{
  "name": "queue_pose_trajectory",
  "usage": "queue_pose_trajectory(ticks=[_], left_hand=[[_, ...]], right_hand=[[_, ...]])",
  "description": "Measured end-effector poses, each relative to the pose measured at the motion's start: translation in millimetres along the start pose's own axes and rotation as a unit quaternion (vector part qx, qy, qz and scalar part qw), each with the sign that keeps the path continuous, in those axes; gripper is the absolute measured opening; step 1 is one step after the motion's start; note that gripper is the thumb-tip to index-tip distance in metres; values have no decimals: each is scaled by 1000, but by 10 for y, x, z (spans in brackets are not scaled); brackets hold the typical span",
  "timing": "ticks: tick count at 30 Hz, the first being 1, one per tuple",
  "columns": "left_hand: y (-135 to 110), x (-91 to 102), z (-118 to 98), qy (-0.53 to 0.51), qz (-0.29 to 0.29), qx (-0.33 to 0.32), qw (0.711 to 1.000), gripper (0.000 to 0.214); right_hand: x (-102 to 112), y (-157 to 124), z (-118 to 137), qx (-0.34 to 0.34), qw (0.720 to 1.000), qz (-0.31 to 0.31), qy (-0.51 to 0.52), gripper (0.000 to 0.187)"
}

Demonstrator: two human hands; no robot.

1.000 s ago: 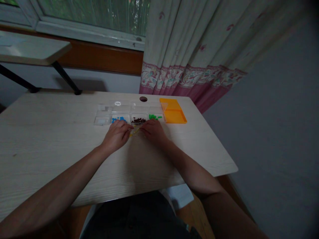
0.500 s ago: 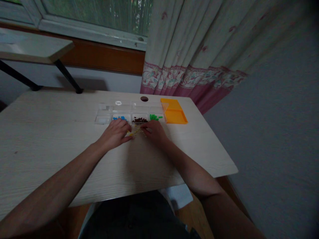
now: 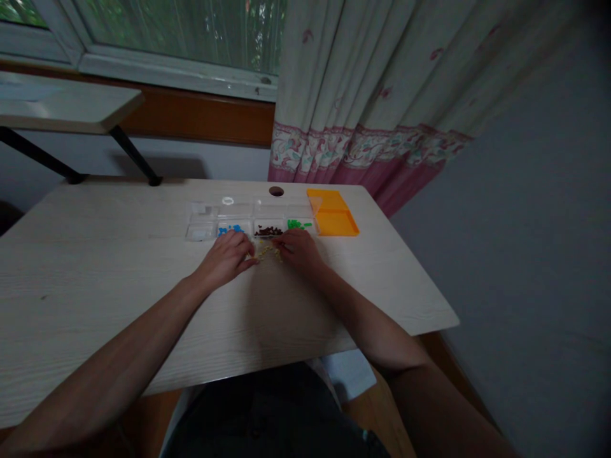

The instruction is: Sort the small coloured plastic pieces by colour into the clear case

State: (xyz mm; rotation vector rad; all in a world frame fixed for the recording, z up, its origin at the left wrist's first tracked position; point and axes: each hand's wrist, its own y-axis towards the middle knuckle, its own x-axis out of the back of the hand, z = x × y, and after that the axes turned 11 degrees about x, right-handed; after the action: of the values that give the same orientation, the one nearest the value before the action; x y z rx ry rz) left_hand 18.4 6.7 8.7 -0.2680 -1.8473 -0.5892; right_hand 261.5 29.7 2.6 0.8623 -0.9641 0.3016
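Observation:
Small yellow pieces (image 3: 265, 252) lie in a thin, uneven line on the table between my hands, too small to make out singly. My left hand (image 3: 231, 254) rests at their left end, its fingers curled and its thumb close to the forefinger around some of them. At the right end, my right hand (image 3: 300, 250) has thumb and forefinger pinched together; what sits between the tips is hidden. Just beyond both hands is a clear compartment box (image 3: 200, 232). Its front compartments hold blue pieces (image 3: 231, 229), dark brown pieces (image 3: 268, 231) and green pieces (image 3: 298, 224).
An orange open case (image 3: 337, 222) stands right of the clear box. Behind them is a round hole (image 3: 276, 191) in the table (image 3: 200, 337). A raised shelf (image 3: 71, 105) on black legs is at back left. A curtain (image 3: 324, 83) hangs behind the table.
My left hand has shifted slightly, and less yellow shows between its thumb and forefinger. My right hand stays at nearly the same place. The view has moved a little.

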Motion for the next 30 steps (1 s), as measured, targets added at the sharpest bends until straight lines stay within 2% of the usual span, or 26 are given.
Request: queue_pose_trajectory(ticks=[12,24,30], left_hand=[[17,-43,-43,-1,-31,-20,999,21],[24,-43,-41,12,-52,-3,999,25],[28,73,5,-33,-14,-25,999,24]], right_hand=[[39,15,15,-12,1000,20,-19,17],[9,-4,-46,-17,999,20,-34,21],[33,-7,-34,-20,999,17,-43,19]])
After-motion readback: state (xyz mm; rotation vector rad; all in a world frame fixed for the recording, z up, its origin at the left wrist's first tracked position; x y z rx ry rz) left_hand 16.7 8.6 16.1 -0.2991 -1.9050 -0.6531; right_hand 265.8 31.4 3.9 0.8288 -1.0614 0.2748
